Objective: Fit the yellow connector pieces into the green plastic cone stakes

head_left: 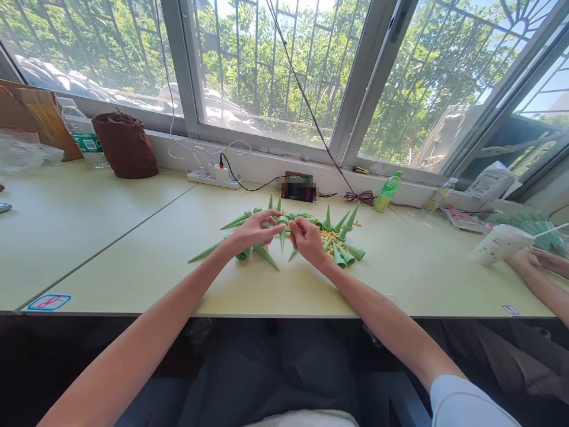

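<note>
My left hand [258, 230] closes its fingers and thumb on a pale green, pointed cone [282, 240], which hangs tip down. Right beside it, my right hand [306, 239] is pinched at the cone's edge; whatever sits between those fingertips is too small to make out. Around both hands lie several more green cones, some standing upright like the one at the right [328, 217], others on their sides like the long one at the left [207, 251]. Small yellow pieces [331, 238] form a pile among the cones beyond my right hand.
Along the window stand a phone-like device [300, 188] with a blurred screen, a power strip [213, 178], coiled wires [361, 197] and a green bottle [388, 191]. A brown bag [125, 145] is at the left. Another person's hands [536, 267] work at the right near a white cup [502, 243].
</note>
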The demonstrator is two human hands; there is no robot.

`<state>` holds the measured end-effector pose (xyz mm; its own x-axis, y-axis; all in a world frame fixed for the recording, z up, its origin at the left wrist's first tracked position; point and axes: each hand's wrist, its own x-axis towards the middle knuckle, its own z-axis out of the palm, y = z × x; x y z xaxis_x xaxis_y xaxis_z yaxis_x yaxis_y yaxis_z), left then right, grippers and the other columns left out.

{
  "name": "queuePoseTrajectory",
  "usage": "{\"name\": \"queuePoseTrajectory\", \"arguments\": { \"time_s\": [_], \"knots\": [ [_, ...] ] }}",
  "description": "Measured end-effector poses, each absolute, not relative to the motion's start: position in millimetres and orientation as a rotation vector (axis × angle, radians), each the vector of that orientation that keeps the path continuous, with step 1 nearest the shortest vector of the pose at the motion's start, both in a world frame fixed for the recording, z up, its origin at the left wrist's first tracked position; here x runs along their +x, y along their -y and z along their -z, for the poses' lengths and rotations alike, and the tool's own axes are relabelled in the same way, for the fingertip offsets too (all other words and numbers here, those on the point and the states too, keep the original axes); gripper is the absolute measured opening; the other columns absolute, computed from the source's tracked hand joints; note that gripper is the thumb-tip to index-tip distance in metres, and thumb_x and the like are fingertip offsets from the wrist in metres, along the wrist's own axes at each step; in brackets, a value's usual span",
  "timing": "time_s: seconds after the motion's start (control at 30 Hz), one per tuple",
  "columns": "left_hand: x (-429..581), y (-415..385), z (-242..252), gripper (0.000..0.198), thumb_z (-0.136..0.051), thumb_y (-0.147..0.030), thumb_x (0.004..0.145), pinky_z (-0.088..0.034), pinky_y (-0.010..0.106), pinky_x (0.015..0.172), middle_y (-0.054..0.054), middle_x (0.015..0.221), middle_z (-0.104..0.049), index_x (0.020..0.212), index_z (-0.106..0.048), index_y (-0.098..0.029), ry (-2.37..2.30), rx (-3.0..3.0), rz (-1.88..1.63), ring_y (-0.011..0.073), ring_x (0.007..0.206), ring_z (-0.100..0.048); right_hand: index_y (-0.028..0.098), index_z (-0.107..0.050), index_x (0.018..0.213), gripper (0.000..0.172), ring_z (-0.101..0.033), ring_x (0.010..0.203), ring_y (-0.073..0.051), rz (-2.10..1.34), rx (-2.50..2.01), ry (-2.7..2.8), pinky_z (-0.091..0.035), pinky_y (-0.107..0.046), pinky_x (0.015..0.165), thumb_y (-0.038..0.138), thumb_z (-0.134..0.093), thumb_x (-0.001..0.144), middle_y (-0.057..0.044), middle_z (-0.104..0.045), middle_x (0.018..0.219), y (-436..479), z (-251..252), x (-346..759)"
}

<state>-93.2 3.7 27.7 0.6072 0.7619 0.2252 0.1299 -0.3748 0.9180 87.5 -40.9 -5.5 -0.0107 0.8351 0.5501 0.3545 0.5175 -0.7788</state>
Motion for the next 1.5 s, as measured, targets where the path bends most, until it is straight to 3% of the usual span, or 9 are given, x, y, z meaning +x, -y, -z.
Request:
{"name": "queuePoseTrajectory", "arguments": {
  "time_s": [0.17,0.33,0.5,0.67,0.8,1.13,1.5],
  "knots": [
    [-92.5,-1.9,-26.9,0.049,-0.071,-0.045,0.077,-0.042,0.019,0.044,0.006,0.105,-0.056,0.117,-0.058,-0.021,-0.679,1.947,-0.915,0.0026,0.051,-0.050,0.023,-0.044,0.072,0.036,-0.042,0.040,-0.011,-0.525,-1.071,1.578,-0.033,-0.026,0.045,0.051,-0.044,0.095,0.005,-0.045,0.049,40.3,5.4,86.9],
    [-90.9,-3.0,-25.8,0.050,-0.071,-0.044,0.076,-0.045,0.020,0.044,0.008,0.111,-0.057,0.117,-0.059,-0.020,-0.693,1.982,-0.967,0.0030,0.051,-0.051,0.023,-0.046,0.073,0.036,-0.040,0.044,-0.011,-0.505,-1.082,1.565,-0.031,-0.026,0.047,0.051,-0.044,0.095,0.005,-0.043,0.051,39.2,5.9,86.5],
    [-89.2,-3.8,-25.5,0.046,-0.067,-0.050,0.079,-0.042,0.020,0.041,0.005,0.096,-0.061,0.112,-0.059,-0.019,-0.746,1.923,-1.003,0.0055,0.049,-0.052,0.022,-0.046,0.075,0.036,-0.041,0.047,-0.011,-0.426,-1.105,1.542,-0.032,-0.025,0.049,0.052,-0.043,0.095,0.004,-0.044,0.053,40.8,5.7,85.4],
    [-89.7,-2.2,-28.2,0.043,-0.058,-0.057,0.084,-0.034,0.018,0.037,0.000,0.068,-0.059,0.098,-0.061,-0.017,-0.752,1.892,-0.949,0.0051,0.040,-0.044,0.022,-0.045,0.076,0.037,-0.042,0.049,-0.011,-0.380,-1.124,1.532,-0.033,-0.024,0.050,0.053,-0.041,0.096,0.004,-0.046,0.055,42.9,4.0,85.9],
    [-90.0,-0.1,-31.1,0.047,-0.051,-0.062,0.087,-0.029,0.018,0.035,0.000,0.058,-0.060,0.093,-0.060,-0.016,-0.728,1.909,-0.821,0.0046,0.033,-0.038,0.022,-0.048,0.079,0.036,-0.044,0.049,-0.011,-0.392,-1.116,1.550,-0.035,-0.024,0.050,0.053,-0.041,0.095,0.003,-0.048,0.056,44.4,2.3,85.9],
    [-90.4,-2.1,-29.8,0.052,-0.047,-0.067,0.087,-0.030,0.018,0.034,0.003,0.060,-0.066,0.090,-0.056,-0.016,-0.678,1.880,-0.723,0.0060,0.034,-0.043,0.022,-0.048,0.077,0.038,-0.045,0.049,-0.011,-0.440,-1.092,1.601,-0.037,-0.024,0.051,0.054,-0.042,0.095,0.003,-0.048,0.056,46.9,-0.2,84.7],
    [-91.9,2.1,-33.3,0.054,-0.049,-0.067,0.086,-0.031,0.018,0.033,0.005,0.062,-0.069,0.103,-0.058,-0.016,-0.676,1.858,-0.716,0.0060,0.032,-0.042,0.021,-0.051,0.078,0.037,-0.045,0.050,-0.012,-0.439,-1.088,1.622,-0.037,-0.025,0.051,0.053,-0.043,0.095,0.002,-0.049,0.056,47.0,-1.2,85.7]
  ]
}}
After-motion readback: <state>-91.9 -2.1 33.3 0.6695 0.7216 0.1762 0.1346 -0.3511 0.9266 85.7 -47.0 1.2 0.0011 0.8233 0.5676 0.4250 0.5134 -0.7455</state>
